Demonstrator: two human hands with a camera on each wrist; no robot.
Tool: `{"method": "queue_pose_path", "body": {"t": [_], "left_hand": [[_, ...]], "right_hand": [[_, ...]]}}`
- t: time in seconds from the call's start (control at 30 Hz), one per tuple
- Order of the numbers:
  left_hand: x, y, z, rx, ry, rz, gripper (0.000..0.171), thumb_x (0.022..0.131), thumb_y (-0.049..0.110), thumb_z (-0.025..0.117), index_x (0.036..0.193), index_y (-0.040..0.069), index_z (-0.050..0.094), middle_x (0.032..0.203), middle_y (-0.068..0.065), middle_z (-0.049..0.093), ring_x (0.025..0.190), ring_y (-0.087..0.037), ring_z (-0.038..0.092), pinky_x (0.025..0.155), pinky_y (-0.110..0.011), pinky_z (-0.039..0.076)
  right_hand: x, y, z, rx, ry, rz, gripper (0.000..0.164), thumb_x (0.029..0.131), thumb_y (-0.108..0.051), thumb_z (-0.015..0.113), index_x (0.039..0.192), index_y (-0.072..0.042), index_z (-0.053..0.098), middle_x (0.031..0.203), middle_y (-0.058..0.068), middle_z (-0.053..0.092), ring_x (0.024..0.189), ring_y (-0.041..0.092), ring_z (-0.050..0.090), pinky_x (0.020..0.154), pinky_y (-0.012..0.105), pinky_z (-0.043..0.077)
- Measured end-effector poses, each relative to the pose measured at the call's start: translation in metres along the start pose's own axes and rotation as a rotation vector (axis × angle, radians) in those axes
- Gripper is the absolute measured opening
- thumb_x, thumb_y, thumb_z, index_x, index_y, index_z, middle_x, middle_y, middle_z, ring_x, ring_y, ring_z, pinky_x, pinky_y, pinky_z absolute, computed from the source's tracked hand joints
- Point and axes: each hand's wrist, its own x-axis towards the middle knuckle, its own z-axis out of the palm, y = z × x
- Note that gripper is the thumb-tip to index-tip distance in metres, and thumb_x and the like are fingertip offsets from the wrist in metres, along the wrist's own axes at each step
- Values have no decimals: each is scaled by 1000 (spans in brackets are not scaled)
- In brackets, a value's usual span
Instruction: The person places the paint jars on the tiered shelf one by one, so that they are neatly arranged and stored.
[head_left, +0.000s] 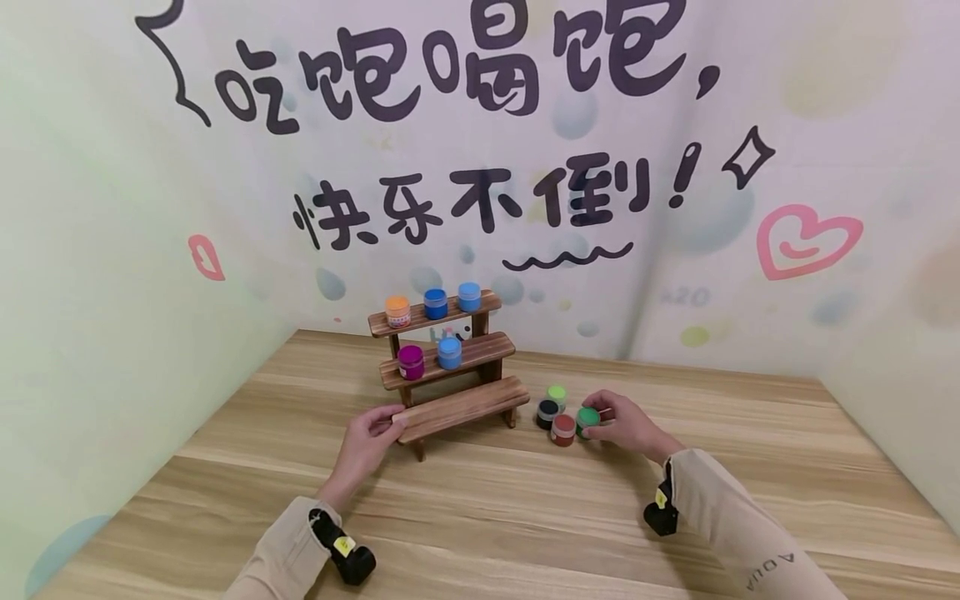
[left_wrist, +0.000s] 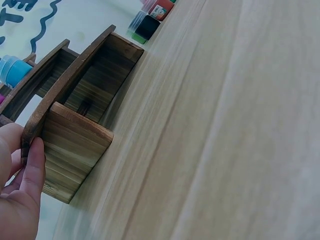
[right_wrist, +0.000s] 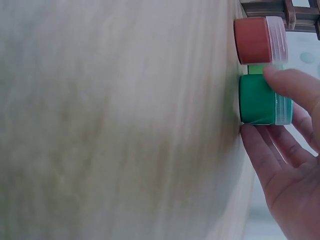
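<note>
A three-tier wooden display stand (head_left: pixel 461 410) stands on the table. My left hand (head_left: pixel 367 446) pinches the left end of its lowest shelf; in the left wrist view the thumb and fingers (left_wrist: pixel 34 172) lie on either side of the board. At the right, my right hand (head_left: pixel 628 427) has its thumb and fingers around a green paint jar (right_wrist: pixel 257 100), which rests on the table. Beside that jar are a red-brown jar (head_left: pixel 563 430), a black jar (head_left: pixel 547 414) and a light green jar (head_left: pixel 557 395). The lowest shelf bears no jars.
On the top shelf sit an orange jar (head_left: pixel 398 312), a dark blue jar (head_left: pixel 435 304) and a light blue jar (head_left: pixel 469 297). The middle shelf bears a purple jar (head_left: pixel 411 363) and another light blue jar (head_left: pixel 449 354). A printed cloth wall (head_left: pixel 525 200) rises behind the wooden table (head_left: pixel 495 525).
</note>
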Motion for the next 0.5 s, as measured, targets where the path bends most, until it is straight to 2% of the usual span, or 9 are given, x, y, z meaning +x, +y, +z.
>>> {"method": "queue_pose_path", "body": {"t": [0.23, 0.5], "left_hand": [[-1, 1, 1, -8, -5, -3, 27, 83, 5, 60, 106, -8, 59, 108, -24, 56, 93, -28, 57, 71, -21, 46], [0, -1, 1, -5, 3, 0, 26, 83, 4, 60, 106, -8, 59, 108, -23, 56, 93, -28, 58, 71, -20, 46]], "right_hand": [[-3, -2, 0, -59, 46, 13, 33, 75, -6, 69, 103, 4, 54, 97, 14, 57, 90, 30, 55, 74, 36, 47], [-8, -11, -7, -113, 59, -89, 35, 76, -8, 68, 106, 5, 54, 97, 15, 58, 89, 32, 55, 74, 39, 47]]}}
